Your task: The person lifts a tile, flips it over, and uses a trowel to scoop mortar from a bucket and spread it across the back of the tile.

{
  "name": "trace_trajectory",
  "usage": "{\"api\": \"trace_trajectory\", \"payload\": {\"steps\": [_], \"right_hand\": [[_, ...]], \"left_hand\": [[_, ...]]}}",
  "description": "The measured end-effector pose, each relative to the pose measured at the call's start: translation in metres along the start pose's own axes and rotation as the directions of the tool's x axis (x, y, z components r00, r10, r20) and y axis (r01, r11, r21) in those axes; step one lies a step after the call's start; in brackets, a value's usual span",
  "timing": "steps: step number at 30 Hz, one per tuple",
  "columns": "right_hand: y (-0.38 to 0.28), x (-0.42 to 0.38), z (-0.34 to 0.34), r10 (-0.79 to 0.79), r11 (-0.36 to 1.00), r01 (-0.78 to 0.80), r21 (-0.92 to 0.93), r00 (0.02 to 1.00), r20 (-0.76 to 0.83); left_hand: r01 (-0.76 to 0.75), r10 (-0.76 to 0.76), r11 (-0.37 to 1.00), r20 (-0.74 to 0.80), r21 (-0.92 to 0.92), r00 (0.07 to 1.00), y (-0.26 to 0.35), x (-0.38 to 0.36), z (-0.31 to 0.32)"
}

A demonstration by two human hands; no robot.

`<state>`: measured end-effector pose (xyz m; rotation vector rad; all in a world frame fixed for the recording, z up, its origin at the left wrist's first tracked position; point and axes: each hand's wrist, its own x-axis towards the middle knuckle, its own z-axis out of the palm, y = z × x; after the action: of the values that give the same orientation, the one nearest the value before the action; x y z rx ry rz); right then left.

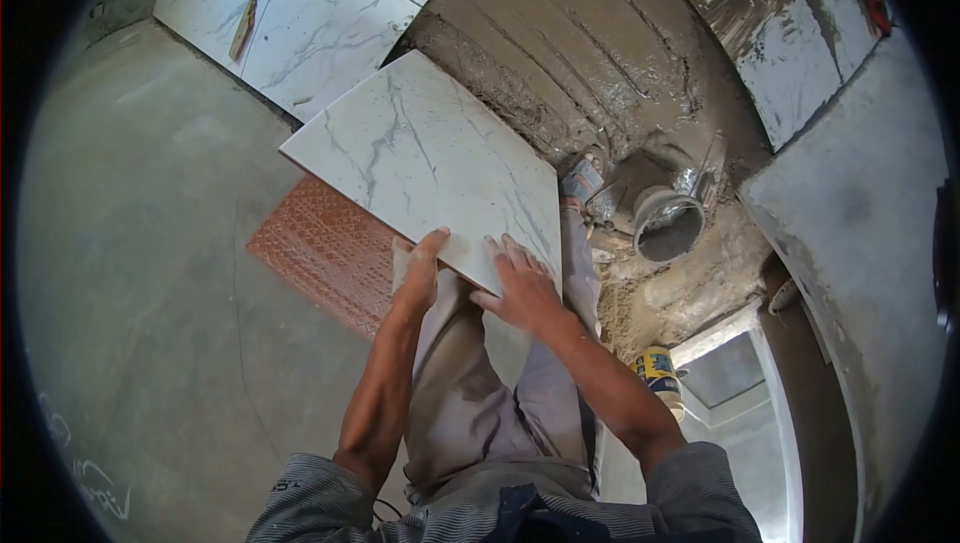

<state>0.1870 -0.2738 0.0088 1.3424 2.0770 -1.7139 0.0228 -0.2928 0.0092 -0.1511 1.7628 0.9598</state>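
Note:
A large white marble-patterned floor tile [430, 158] is held in front of my legs, its far side beside the wet mortar. My left hand [420, 278] grips the near edge, thumb on the top face and the fingers hidden below. Further right along that edge, my right hand [520, 283] holds the tile with its fingers spread over the face and its thumb at the rim. Partly under the tile lies a reddish-brown tile [330, 248] with a raised grid pattern showing.
Grooved wet mortar [570, 23] spreads ahead, bordered by laid white tiles [330, 3] at left. A mortar-smeared bucket [668, 226] stands right of my foot [583, 177]. A yellow-labelled container [658, 378] is nearer me, by a white-framed opening [775, 393]. Grey floor [150, 273] extends left.

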Motion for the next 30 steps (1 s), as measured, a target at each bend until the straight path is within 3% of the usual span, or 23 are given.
{"api": "trace_trajectory", "payload": {"steps": [2, 7, 9, 10, 12, 13, 15, 17, 20, 21, 22, 23, 24, 26, 28, 30], "right_hand": [[-0.007, 0.007, 0.013, 0.045, 0.994, -0.048, -0.100, 0.998, -0.038], [-0.011, 0.025, 0.007, -0.022, 0.953, 0.016, -0.303, 1.000, -0.018], [-0.020, 0.036, -0.008, 0.025, 0.949, -0.022, -0.314, 1.000, 0.008], [-0.023, 0.040, -0.013, 0.074, 0.947, -0.062, -0.314, 0.997, 0.026], [-0.022, 0.049, -0.014, 0.057, 0.928, -0.034, -0.371, 0.997, 0.051], [-0.024, 0.053, -0.016, 0.050, 0.911, -0.017, -0.411, 0.996, 0.069], [-0.030, 0.051, -0.029, 0.076, 0.918, -0.046, -0.393, 0.995, 0.060], [-0.034, 0.049, -0.047, 0.103, 0.925, -0.072, -0.374, 0.993, 0.062], [-0.034, 0.038, -0.088, 0.051, 0.974, -0.061, -0.217, 0.997, -0.050], [-0.035, 0.035, -0.107, 0.005, 0.988, -0.019, -0.152, 0.996, -0.089], [-0.034, 0.030, -0.126, 0.059, 0.975, -0.075, -0.209, 0.995, -0.079], [-0.034, 0.026, -0.142, 0.113, 0.956, -0.129, -0.264, 0.991, -0.073], [-0.042, 0.022, -0.155, 0.102, 0.953, -0.117, -0.280, 0.993, -0.066], [-0.058, 0.006, -0.178, 0.228, 0.973, -0.229, 0.011, 0.965, -0.126], [-0.063, -0.017, -0.188, 0.269, 0.963, -0.261, 0.070, 0.952, -0.146], [-0.069, -0.038, -0.201, 0.308, 0.948, -0.288, 0.133, 0.936, -0.170]], "left_hand": [[0.012, -0.012, 1.000, 0.039, 0.003, 0.999, -0.001, 0.008, -0.003], [0.023, -0.019, 0.999, 0.094, -0.033, 0.995, 0.009, 0.017, 0.015], [0.068, -0.060, 0.994, -0.091, 0.085, 0.994, 0.011, 0.023, 0.024], [0.068, -0.062, 0.995, -0.098, 0.068, 0.993, 0.013, 0.024, 0.028], [-0.011, 0.046, 0.923, -0.081, 0.384, 0.996, 0.020, 0.024, 0.033], [-0.013, 0.049, 0.930, -0.089, 0.368, 0.995, 0.031, 0.021, 0.040], [-0.232, 0.207, 0.947, 0.131, 0.222, 0.970, 0.047, 0.017, 0.055], [-0.367, 0.289, 0.795, 0.230, 0.484, 0.929, 0.036, 0.032, 0.059], [-0.342, 0.227, 0.735, 0.263, 0.586, 0.938, 0.099, 0.003, 0.093], [-0.291, 0.074, 0.694, 0.336, 0.659, 0.939, 0.120, -0.004, 0.104], [-0.249, -0.087, 0.637, 0.389, 0.729, 0.917, 0.131, -0.006, 0.107], [-0.244, -0.079, 0.652, 0.385, 0.718, 0.920, 0.129, -0.003, 0.105], [-0.304, -0.008, 0.738, 0.458, 0.603, 0.889, 0.120, 0.005, 0.103], [-0.430, 0.227, 0.836, 0.499, 0.340, 0.836, 0.064, 0.037, 0.102], [-0.285, 0.185, 0.902, 0.307, 0.323, 0.933, 0.009, 0.082, 0.087], [-0.172, 0.122, 0.885, 0.140, 0.433, 0.983, -0.059, 0.124, 0.069]]}}
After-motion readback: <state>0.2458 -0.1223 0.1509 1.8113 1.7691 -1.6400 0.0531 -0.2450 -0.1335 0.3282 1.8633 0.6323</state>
